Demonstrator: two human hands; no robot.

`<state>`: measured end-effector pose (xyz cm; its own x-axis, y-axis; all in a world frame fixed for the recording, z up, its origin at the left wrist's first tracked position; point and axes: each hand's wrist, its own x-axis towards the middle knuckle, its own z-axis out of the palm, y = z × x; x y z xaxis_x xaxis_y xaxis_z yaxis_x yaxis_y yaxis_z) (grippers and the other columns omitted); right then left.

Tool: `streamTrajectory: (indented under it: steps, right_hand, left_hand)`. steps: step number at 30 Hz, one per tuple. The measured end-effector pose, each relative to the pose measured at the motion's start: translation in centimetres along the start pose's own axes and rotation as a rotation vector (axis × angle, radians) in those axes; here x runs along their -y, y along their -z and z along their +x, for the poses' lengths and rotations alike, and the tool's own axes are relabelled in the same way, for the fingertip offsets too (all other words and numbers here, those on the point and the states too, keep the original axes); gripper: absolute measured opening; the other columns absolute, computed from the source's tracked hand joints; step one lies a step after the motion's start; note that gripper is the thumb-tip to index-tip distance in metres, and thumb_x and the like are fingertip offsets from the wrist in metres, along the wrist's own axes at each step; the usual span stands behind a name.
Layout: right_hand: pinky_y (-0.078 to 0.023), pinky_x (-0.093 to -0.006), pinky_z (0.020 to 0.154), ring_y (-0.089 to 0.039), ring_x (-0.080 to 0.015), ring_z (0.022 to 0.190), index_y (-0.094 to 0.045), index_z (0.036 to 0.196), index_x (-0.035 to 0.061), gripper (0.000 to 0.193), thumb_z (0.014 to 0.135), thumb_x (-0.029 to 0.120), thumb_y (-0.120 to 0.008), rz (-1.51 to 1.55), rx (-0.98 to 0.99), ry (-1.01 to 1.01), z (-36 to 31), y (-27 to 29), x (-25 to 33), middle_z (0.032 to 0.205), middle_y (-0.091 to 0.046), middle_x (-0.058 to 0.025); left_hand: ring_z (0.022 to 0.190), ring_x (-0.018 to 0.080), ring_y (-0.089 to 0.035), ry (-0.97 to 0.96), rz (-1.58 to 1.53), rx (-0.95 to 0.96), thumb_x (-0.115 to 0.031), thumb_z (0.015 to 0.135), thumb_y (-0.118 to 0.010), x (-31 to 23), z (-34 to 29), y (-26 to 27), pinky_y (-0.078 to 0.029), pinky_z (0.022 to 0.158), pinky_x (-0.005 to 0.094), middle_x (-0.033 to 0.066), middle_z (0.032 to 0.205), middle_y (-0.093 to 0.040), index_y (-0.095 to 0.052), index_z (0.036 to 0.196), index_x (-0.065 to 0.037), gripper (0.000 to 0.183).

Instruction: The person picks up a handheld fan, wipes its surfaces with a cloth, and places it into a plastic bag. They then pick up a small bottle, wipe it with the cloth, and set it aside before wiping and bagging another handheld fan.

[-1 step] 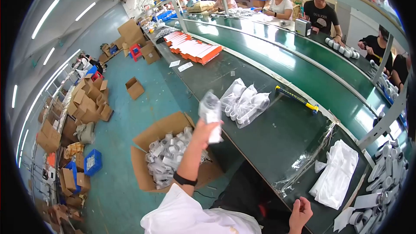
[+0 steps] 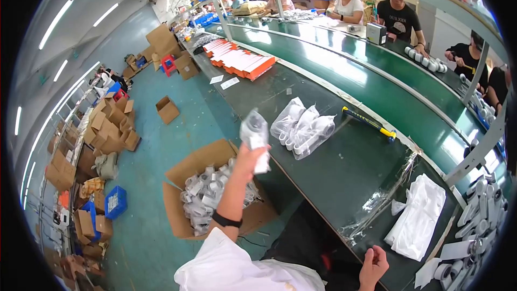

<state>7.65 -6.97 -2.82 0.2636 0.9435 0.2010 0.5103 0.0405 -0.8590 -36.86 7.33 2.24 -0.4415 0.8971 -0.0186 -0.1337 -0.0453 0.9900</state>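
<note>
My left hand [image 2: 251, 160] is closed round a clear plastic bag with a white part inside [image 2: 257, 137], held upright between the bench edge and the carton. Below and left of it, an open cardboard carton [image 2: 179, 216] holds many similar clear-bagged white parts [image 2: 207, 196]. On the dark green bench [image 2: 323, 188], several bagged white tubular parts [image 2: 304, 127] lie side by side. My right hand [image 2: 373, 268] rests by the near bench edge, its fingers loosely curled and thumb apart, with nothing visible in it. Nearest to it is a stack of flat white plastic bags [image 2: 417, 216].
A yellow-and-black hammer-like tool [image 2: 369, 123] lies near the bench's far edge. Orange-and-white flat boxes [image 2: 242, 60] sit farther along. Loose grey-white parts [image 2: 479, 221] pile up at right. Beyond the green conveyor [image 2: 323, 64], co-workers stand. A small carton [image 2: 167, 109] is on the floor.
My left hand, with the bagged white part, has shifted slightly left, away from the bagged parts on the bench and toward the carton. My right hand has stayed in place.
</note>
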Motion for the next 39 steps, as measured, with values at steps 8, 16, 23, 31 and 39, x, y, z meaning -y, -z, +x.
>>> streamTrajectory:
  steps: [8,16,23,31,39]
  right_hand:
    - [-0.038,-0.0181,0.054,-0.048,-0.0031,0.062,-0.064,0.093,-0.0034,0.014,0.089,0.010,-0.066,0.157,-0.033,-0.120,-0.3,-1.5,-2.0,0.070,-0.056,0.0019]
    - [-0.042,-0.0200,0.052,-0.053,-0.0060,0.059,-0.065,0.089,-0.0044,0.013,0.083,0.006,-0.069,0.118,-0.140,-0.111,-0.4,-2.2,-2.6,0.068,-0.061,-0.0030]
    - [-0.041,-0.0198,0.052,-0.053,-0.0057,0.058,-0.065,0.087,-0.0041,0.009,0.083,0.003,-0.069,0.092,-0.159,-0.064,-0.7,-2.6,-1.3,0.068,-0.061,-0.0030]
    - [-0.046,-0.0261,0.049,-0.058,-0.0136,0.051,-0.069,0.083,0.0038,0.009,0.078,0.009,-0.073,-0.051,-0.185,0.042,0.5,-1.9,-0.1,0.065,-0.063,-0.0077]
    - [-0.048,-0.0261,0.051,-0.059,-0.0133,0.053,-0.069,0.085,0.0042,0.011,0.079,0.012,-0.073,0.320,-0.201,-0.096,-0.6,2.6,1.1,0.066,-0.063,-0.0071]
  left_hand:
    - [0.089,0.0245,-0.065,-0.244,0.594,-0.272,-0.011,0.076,-0.066,0.7,14.0,6.8,-0.051,0.078,0.0357,0.0134,0.101,-0.067,-0.057,0.115,0.000,0.042]
    - [0.093,0.0360,-0.066,-0.229,0.919,-0.263,-0.023,0.070,-0.066,1.8,18.7,1.9,-0.050,0.080,0.0417,0.0198,0.098,-0.068,-0.066,0.102,-0.003,0.038]
    - [0.086,0.0325,-0.066,-0.159,0.916,0.000,-0.023,0.074,-0.069,5.9,21.1,1.1,-0.049,0.076,0.0406,0.0203,0.092,-0.068,-0.066,0.101,-0.001,0.035]
    - [0.100,0.0242,-0.064,-0.510,1.063,-0.241,-0.015,0.083,-0.062,2.5,19.0,-0.1,-0.049,0.089,0.0339,0.0150,0.109,-0.067,-0.063,0.115,0.001,0.036]
    - [0.075,0.0125,-0.056,-0.460,0.481,0.418,-0.005,0.093,-0.055,2.1,-1.2,-11.3,-0.046,0.072,0.0240,0.0056,0.088,-0.062,-0.059,0.109,0.004,0.019]
